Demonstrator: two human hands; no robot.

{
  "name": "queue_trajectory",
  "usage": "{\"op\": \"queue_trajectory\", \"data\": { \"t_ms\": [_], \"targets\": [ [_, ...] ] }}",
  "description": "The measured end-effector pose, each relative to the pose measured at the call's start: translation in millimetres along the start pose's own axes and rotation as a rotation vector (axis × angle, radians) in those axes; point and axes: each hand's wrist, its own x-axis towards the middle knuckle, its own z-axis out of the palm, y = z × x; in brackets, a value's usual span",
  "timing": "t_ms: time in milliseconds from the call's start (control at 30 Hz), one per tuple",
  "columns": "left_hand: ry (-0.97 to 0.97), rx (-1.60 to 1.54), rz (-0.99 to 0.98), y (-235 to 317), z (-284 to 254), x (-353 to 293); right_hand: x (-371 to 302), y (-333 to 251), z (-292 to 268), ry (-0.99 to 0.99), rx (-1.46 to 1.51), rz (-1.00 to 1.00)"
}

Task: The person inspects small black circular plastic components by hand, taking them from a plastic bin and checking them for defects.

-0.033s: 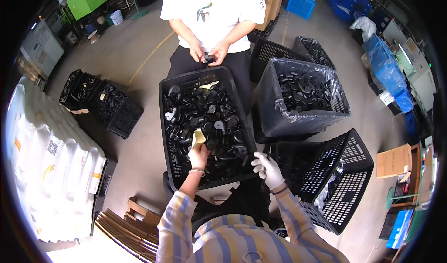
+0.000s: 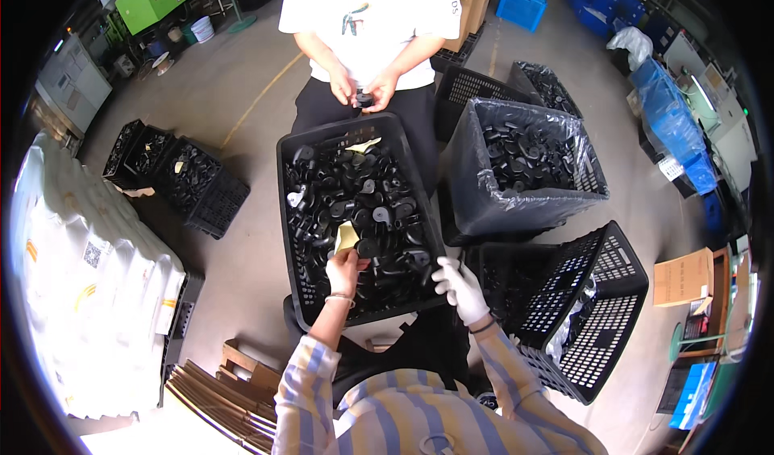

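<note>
While touching black parts in crate with left hand | with gloved right hand at rim | cannot tell either grip

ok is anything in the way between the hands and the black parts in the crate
Yes, for the gloved right hand: the crate's right rim stands between it and the black parts. Nothing visible blocks the bare left hand.

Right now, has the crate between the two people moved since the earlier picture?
No; the crate shows no clear shift in any direction against the yellow floor line.
</note>
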Motion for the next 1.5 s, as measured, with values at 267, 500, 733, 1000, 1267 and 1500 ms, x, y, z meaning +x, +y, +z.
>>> {"op": "queue_trajectory", "data": {
  "t_ms": [267, 500, 733, 1000, 1267, 1500],
  "targets": [
    [-0.135, -0.606, -0.016, 55, 1, -100, -5, -17, 100, -0.083, -0.738, -0.725],
    [-0.169, -0.783, -0.006, 64, -8, -112, 5, -25, 112, -0.152, -0.101, -0.240],
    [-0.028, -0.797, 0.116, 64, 5, -124, -21, -22, 114, 0.043, -0.687, -0.719],
    [-0.070, -0.970, 0.000, 64, -7, -119, -25, -32, 107, -0.308, -0.103, -0.140],
    [-0.213, -0.823, 0.123, 79, -25, -129, -30, -51, 102, -0.267, -0.407, -0.302],
    [-0.327, -0.875, 0.018, 81, -26, -132, -35, -59, 105, -0.355, -0.578, -0.428]
  ]
}}
